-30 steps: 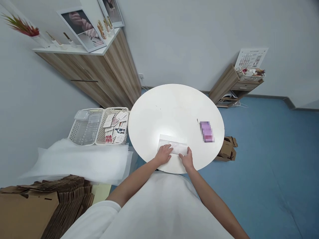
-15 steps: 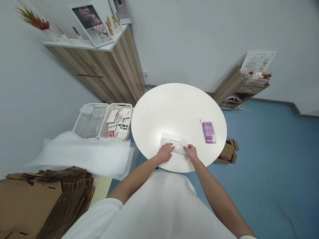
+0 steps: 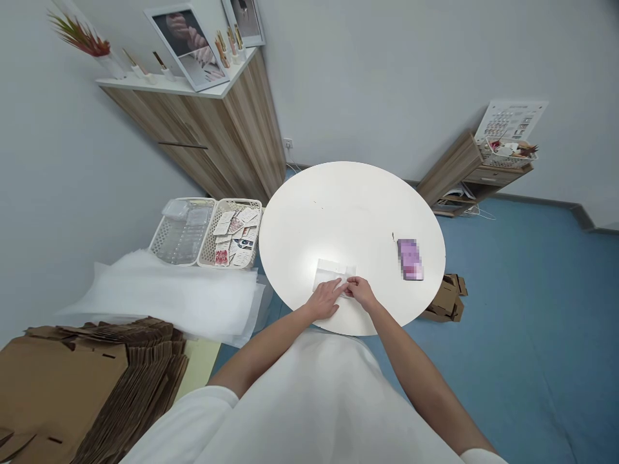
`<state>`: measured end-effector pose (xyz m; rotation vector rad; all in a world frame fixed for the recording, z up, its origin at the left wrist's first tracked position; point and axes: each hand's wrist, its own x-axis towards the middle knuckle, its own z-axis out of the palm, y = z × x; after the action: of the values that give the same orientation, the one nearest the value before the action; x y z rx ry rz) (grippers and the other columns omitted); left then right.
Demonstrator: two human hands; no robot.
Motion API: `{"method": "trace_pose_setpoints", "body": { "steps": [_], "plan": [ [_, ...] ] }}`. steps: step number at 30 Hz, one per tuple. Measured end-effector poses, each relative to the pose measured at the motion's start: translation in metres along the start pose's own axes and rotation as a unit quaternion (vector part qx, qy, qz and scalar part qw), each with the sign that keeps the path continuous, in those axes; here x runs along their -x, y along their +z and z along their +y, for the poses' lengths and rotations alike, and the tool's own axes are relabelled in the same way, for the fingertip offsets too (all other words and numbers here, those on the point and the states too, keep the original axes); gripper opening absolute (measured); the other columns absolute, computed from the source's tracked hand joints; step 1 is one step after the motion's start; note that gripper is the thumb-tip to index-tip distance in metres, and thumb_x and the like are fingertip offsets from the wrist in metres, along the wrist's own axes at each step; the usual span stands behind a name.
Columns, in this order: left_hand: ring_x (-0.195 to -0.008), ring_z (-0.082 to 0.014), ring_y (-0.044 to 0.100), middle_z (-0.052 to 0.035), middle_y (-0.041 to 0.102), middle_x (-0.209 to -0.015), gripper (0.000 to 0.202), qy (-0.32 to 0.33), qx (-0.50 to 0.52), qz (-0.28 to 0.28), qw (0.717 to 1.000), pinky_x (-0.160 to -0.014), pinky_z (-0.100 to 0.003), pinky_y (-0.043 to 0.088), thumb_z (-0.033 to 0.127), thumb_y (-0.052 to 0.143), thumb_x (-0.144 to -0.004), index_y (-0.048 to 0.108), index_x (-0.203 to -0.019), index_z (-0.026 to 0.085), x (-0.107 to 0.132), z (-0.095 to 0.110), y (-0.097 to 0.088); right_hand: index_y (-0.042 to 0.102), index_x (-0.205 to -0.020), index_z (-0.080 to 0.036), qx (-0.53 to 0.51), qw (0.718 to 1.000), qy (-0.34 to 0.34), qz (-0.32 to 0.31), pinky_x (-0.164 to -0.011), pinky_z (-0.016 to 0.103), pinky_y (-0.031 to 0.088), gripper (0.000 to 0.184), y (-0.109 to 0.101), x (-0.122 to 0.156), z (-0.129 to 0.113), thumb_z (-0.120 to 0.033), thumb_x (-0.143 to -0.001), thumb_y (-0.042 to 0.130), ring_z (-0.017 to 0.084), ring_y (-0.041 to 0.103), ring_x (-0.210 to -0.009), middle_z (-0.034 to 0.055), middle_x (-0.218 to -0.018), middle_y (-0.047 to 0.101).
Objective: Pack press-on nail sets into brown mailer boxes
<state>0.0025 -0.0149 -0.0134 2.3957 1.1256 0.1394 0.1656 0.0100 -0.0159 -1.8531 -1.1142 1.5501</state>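
Note:
A white foam wrap sheet (image 3: 333, 270), folded into a small packet, lies near the front edge of the round white table (image 3: 338, 206). My left hand (image 3: 326, 300) rests flat on its near left part, fingers stretched out. My right hand (image 3: 360, 291) pinches the packet's right end, folded in toward the middle. Something pinkish shows faintly inside the wrap. A purple phone (image 3: 410, 259) lies to the right on the table.
Two white baskets (image 3: 184, 232) with clear trays and small cards (image 3: 235, 235) stand left of the table. White foam sheets (image 3: 164, 296) and a stack of flat cardboard boxes (image 3: 87, 380) lie at lower left. Wooden cabinets stand against the wall; cardboard scraps (image 3: 447, 298) lie on the blue floor.
My right hand has moved left, folding the wrap's right end over so the packet looks shorter. My left hand has stayed on it. The camera view has shifted slightly.

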Motion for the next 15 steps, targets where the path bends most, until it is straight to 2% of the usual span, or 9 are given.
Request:
{"method": "trace_pose_setpoints", "body": {
  "steps": [4, 6, 9, 11, 13, 15],
  "plan": [
    [-0.122, -0.0274, 0.026, -0.0101, 0.029, -0.134, 0.065, 0.018, -0.035, -0.032, 0.999, -0.096, -0.041, 0.019, 0.025, 0.051, -0.070, 0.024, -0.129, 0.022, 0.001, 0.003, 0.001, 0.055, -0.093, -0.017, 0.055, 0.998, -0.024, 0.002, -0.073, 0.031, 0.048, 0.026, -0.005, 0.002, 0.004, -0.016, -0.068, 0.049, 0.015, 0.058, -0.077, 0.0043, -0.083, 0.059],
    [-0.122, -0.0277, 0.025, -0.0101, 0.029, -0.134, 0.063, 0.017, -0.040, -0.036, 0.998, -0.096, -0.041, 0.019, 0.024, 0.052, -0.069, 0.027, -0.127, 0.022, 0.001, 0.003, 0.001, 0.053, -0.103, -0.018, 0.131, 0.988, -0.073, 0.020, -0.083, 0.035, 0.043, 0.037, -0.007, 0.006, 0.007, -0.017, -0.066, 0.052, 0.019, 0.053, -0.092, 0.0071, -0.099, 0.054],
    [-0.122, -0.0277, 0.025, -0.0083, 0.027, -0.136, 0.062, 0.012, -0.024, -0.049, 0.998, -0.097, -0.041, 0.018, 0.022, 0.053, -0.068, 0.030, -0.125, 0.024, 0.003, 0.001, -0.001, 0.041, -0.120, -0.022, 0.301, 0.938, -0.172, 0.021, -0.087, 0.036, 0.038, 0.056, -0.008, 0.012, 0.013, -0.019, -0.066, 0.056, 0.024, 0.041, -0.109, 0.0105, -0.120, 0.039],
    [-0.124, -0.0271, 0.022, -0.0062, 0.026, -0.137, 0.060, -0.006, 0.003, -0.052, 0.999, -0.099, -0.041, 0.015, 0.024, 0.054, -0.067, 0.033, -0.123, 0.027, 0.005, 0.001, -0.002, 0.036, -0.124, -0.024, 0.365, 0.910, -0.196, -0.001, -0.085, 0.035, 0.039, 0.061, -0.008, 0.014, 0.015, -0.020, -0.067, 0.056, 0.025, 0.038, -0.112, 0.0103, -0.126, 0.031],
    [-0.125, -0.0272, 0.018, -0.0052, 0.022, -0.139, 0.058, -0.068, 0.039, -0.032, 0.996, -0.100, -0.041, 0.012, 0.028, 0.055, -0.068, 0.034, -0.122, 0.028, 0.008, 0.001, -0.003, 0.033, -0.125, -0.026, 0.387, 0.902, -0.192, -0.015, -0.083, 0.034, 0.040, 0.062, -0.008, 0.013, 0.016, -0.020, -0.068, 0.056, 0.024, 0.039, -0.110, 0.0087, -0.127, 0.029],
    [-0.127, -0.0289, 0.014, -0.0070, 0.015, -0.140, 0.061, -0.203, 0.085, 0.006, 0.975, -0.100, -0.043, 0.013, 0.035, 0.055, -0.069, 0.030, -0.124, 0.026, 0.012, 0.000, -0.002, 0.032, -0.124, -0.027, 0.391, 0.901, -0.187, -0.021, -0.081, 0.033, 0.041, 0.062, -0.008, 0.011, 0.015, -0.021, -0.068, 0.057, 0.023, 0.042, -0.106, 0.0079, -0.125, 0.028]
  ]
}}
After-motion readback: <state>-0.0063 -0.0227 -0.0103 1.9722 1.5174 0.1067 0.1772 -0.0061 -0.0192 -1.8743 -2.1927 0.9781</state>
